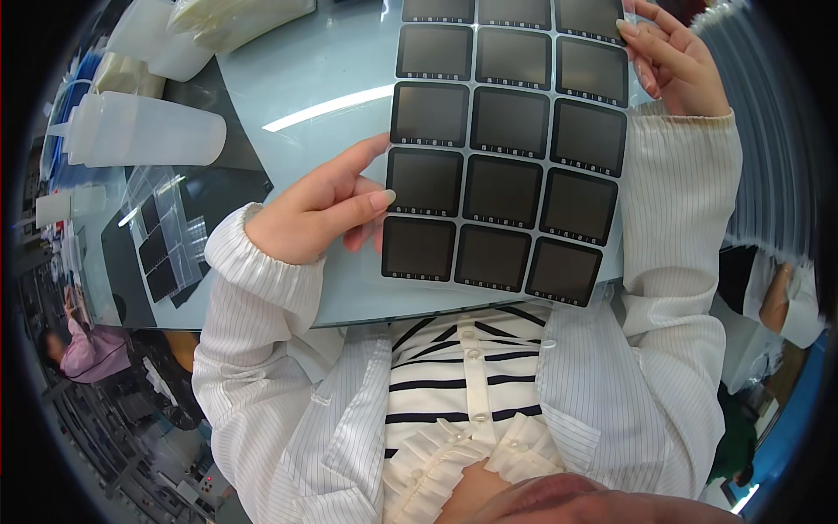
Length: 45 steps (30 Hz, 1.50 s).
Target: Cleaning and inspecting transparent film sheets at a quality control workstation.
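Pale blue-grey worktable (pixel 332 87), glossy, a streak of light across its top. A dark mat (pixel 218 188) lies on it toward the left. Beyond the mat's far edge, a translucent squeeze bottle (pixel 144 131) on its side. On the mat's left part, small dark squares in clear sleeves (pixel 166 244). Further beyond the mat, pale bags (pixel 236 17).

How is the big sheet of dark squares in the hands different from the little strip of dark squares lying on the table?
The big sheet has many dark squares in three columns; the small strip shows only a few. The big sheet is held up at its edges by the left hand and right hand; the small strip lies untouched on a dark mat. Both carry dark squares on clear film.
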{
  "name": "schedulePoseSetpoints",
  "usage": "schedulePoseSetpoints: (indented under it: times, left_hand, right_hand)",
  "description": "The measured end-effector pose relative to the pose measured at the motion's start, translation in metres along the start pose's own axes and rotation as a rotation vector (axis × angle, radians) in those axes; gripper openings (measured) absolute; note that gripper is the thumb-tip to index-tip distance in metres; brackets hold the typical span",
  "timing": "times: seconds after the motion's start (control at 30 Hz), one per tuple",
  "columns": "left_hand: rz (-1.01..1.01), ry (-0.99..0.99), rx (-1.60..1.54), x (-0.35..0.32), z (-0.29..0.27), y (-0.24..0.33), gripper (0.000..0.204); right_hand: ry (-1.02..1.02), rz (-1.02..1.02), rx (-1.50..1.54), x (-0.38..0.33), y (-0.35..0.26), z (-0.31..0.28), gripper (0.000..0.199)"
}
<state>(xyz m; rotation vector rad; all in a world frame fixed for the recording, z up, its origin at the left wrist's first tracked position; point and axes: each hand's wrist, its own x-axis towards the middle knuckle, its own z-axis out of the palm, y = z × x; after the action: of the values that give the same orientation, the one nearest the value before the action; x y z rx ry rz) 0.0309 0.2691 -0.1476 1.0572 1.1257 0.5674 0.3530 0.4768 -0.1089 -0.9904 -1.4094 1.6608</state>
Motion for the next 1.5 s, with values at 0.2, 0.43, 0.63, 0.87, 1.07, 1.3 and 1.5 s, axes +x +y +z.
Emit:
schedulePoseSetpoints:
  times: [0.2,0.43,0.63,0.87,1.07,1.3,1.5]
  left_hand:
    - [-0.029,-0.032,0.040,0.001,0.000,0.006,0.061]
    - [-0.056,-0.038,0.042,0.001,-0.001,0.006,0.062]
    - [-0.043,-0.054,0.025,0.001,-0.002,0.005,0.060]
    - [-0.063,-0.062,0.020,0.001,-0.002,0.006,0.058]
    - [-0.049,-0.058,0.176,0.000,0.001,0.010,0.054]
    - [-0.045,-0.067,0.468,-0.003,0.005,0.009,0.020]
    - [-0.113,-0.116,0.620,-0.002,0.010,0.018,0.035]
  right_hand:
    - [-0.006,0.014,-0.002,0.000,-0.001,0.000,0.034]
    - [0.009,0.045,0.005,0.000,-0.002,0.003,0.036]
    - [-0.024,0.012,0.024,0.001,0.002,0.002,0.032]
    - [-0.010,0.011,-0.047,0.001,0.001,0.005,0.030]
    - [-0.054,0.044,-0.102,0.009,0.013,0.000,0.035]
    - [0.013,0.078,-0.417,0.026,0.056,0.010,0.051]
    - [0.062,-0.235,-0.892,0.018,0.046,0.019,0.062]
